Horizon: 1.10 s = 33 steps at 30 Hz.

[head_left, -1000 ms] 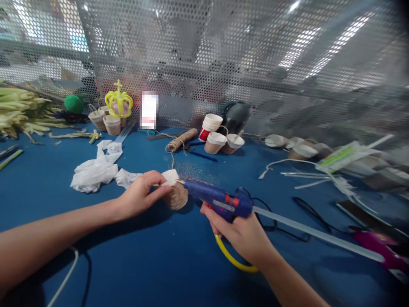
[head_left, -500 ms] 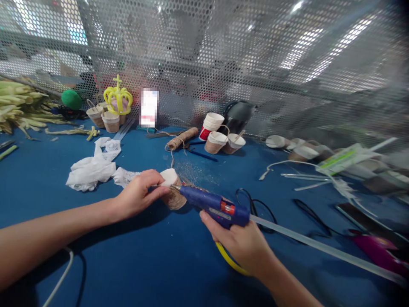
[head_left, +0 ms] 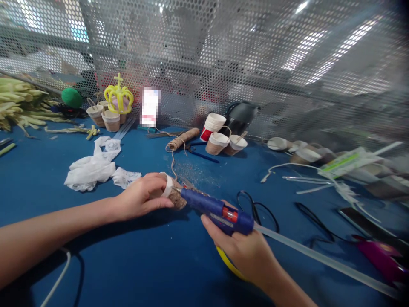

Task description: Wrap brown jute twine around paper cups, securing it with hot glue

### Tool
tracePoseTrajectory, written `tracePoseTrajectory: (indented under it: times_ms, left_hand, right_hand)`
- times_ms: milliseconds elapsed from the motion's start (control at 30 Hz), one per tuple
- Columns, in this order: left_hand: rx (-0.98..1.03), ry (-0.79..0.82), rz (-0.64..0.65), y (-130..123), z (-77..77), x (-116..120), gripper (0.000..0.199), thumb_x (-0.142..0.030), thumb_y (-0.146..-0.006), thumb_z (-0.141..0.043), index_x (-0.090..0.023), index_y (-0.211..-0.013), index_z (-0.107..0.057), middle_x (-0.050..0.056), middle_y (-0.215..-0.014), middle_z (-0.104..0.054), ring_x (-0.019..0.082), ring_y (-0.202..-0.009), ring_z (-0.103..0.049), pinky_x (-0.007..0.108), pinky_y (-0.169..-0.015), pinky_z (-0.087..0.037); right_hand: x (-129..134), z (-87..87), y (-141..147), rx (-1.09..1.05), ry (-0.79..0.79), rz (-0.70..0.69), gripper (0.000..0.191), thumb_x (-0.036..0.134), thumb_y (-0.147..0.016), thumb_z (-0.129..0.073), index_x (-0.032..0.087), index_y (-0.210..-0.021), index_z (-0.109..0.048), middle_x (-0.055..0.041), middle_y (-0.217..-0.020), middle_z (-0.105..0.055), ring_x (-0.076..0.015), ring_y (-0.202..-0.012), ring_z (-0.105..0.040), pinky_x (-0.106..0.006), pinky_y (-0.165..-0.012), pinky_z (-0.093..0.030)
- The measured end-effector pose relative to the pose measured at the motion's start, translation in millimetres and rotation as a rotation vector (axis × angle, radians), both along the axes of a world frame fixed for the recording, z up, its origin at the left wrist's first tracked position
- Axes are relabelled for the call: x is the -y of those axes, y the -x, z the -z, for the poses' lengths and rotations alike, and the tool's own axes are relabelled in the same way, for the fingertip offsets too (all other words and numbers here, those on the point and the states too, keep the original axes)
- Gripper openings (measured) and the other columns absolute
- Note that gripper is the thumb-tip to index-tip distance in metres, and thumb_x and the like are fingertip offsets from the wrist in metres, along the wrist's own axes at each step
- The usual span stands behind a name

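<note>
My left hand (head_left: pixel 145 195) is closed round the rim of a small paper cup wrapped in brown twine or burlap (head_left: pixel 177 199), tipped over with its white mouth toward the left. In my right hand (head_left: pixel 238 241) is a blue hot glue gun (head_left: pixel 211 207), a long clear glue stick (head_left: pixel 319 252) sticking out of its back. The gun's metal nozzle is at the cup's white rim; whether it touches I cannot tell. Behind the cup, a twine strand runs up to a roll of jute twine (head_left: pixel 182 139). My fingers hide part of the cup's mouth.
White lace ribbon (head_left: pixel 91 170) lies to the left. Wrapped cups (head_left: pixel 217 143) stand at the back beside stacked paper cups (head_left: pixel 212 126). A yellow crown (head_left: pixel 119 100) is at the back left, a phone (head_left: pixel 149 107) near the mesh. Black cable (head_left: pixel 268 211) loops at right.
The cup has turned in my left hand, its mouth now facing more to the left, and my fingers have shifted onto its rim. The glue gun stays close to it, nearly unmoved.
</note>
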State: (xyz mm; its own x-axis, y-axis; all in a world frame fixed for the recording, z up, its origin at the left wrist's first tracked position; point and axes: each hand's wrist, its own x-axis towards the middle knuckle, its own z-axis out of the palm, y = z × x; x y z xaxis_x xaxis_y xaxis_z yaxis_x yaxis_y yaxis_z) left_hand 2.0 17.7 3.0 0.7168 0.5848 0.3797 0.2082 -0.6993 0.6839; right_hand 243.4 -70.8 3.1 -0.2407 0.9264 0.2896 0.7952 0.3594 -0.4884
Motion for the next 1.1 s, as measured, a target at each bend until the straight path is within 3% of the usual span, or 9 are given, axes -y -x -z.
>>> tracePoseTrajectory:
  times_ms: [200,300,467,600,733,933,1100]
  left_hand:
    - [-0.006,0.085,-0.002,0.2,-5.7,4.0,0.020,-0.028,-0.081,-0.050,-0.013,-0.092,-0.057,0.008,-0.090,-0.059,0.016,-0.078,-0.055,0.024,-0.066,-0.045]
    - [-0.010,0.114,-0.005,0.0,-6.7,5.4,0.020,-0.023,-0.081,-0.049,-0.013,-0.096,-0.056,0.007,-0.091,-0.058,0.015,-0.077,-0.054,0.023,-0.065,-0.045]
    - [0.005,0.103,0.008,-0.2,-7.8,6.0,0.016,-0.014,-0.078,-0.045,-0.013,-0.089,-0.058,0.007,-0.089,-0.059,0.016,-0.079,-0.053,0.026,-0.069,-0.045]
    - [0.001,0.071,-0.012,0.2,-7.9,4.8,0.015,-0.010,-0.073,-0.044,-0.013,-0.080,-0.058,0.007,-0.083,-0.060,0.018,-0.082,-0.053,0.030,-0.076,-0.043]
    - [-0.010,0.061,-0.028,0.9,-7.0,3.4,0.014,-0.009,-0.072,-0.045,-0.013,-0.079,-0.056,0.006,-0.081,-0.060,0.017,-0.079,-0.054,0.030,-0.077,-0.042]
    - [-0.043,0.066,-0.044,1.2,-7.2,3.4,0.013,-0.014,-0.074,-0.043,-0.013,-0.076,-0.056,0.007,-0.081,-0.061,0.019,-0.079,-0.054,0.033,-0.075,-0.043]
    - [-0.055,0.061,-0.040,2.0,-7.8,4.2,0.012,-0.014,-0.074,-0.043,-0.013,-0.077,-0.054,0.007,-0.081,-0.059,0.018,-0.079,-0.052,0.031,-0.075,-0.043]
  right_hand:
    - [0.6,-10.7,10.1,-0.049,0.010,0.017,0.014,0.034,-0.077,-0.054,0.023,-0.080,-0.063,-0.0074,-0.070,-0.067,-0.0246,-0.079,-0.065,-0.035,-0.067,-0.055]
    - [1.0,-9.6,9.0,-0.007,-0.011,0.006,0.013,0.033,-0.075,-0.056,0.025,-0.081,-0.064,-0.0064,-0.073,-0.068,-0.0245,-0.082,-0.065,-0.035,-0.068,-0.054]
    - [4.2,-1.3,1.3,0.051,-0.031,-0.020,0.018,0.033,-0.072,-0.058,0.027,-0.087,-0.066,-0.0042,-0.076,-0.069,-0.0241,-0.087,-0.063,-0.035,-0.072,-0.053]
    - [4.4,-6.9,6.3,0.085,-0.037,-0.057,0.018,0.025,-0.073,-0.057,0.029,-0.087,-0.067,-0.0039,-0.081,-0.069,-0.0240,-0.090,-0.062,-0.036,-0.073,-0.052]
    - [2.7,-12.5,8.9,0.179,-0.084,-0.078,0.021,0.020,-0.074,-0.053,0.030,-0.087,-0.068,-0.0047,-0.077,-0.069,-0.0251,-0.092,-0.061,-0.037,-0.075,-0.052]
    - [5.2,-5.9,2.3,0.242,-0.133,-0.084,0.020,0.024,-0.075,-0.054,0.030,-0.089,-0.067,-0.0036,-0.070,-0.068,-0.0236,-0.089,-0.063,-0.033,-0.069,-0.053]
    - [4.2,-5.4,3.1,0.311,-0.310,-0.140,0.024,0.018,-0.078,-0.048,0.027,-0.089,-0.067,-0.0038,-0.076,-0.069,-0.0215,-0.085,-0.064,-0.033,-0.069,-0.052]
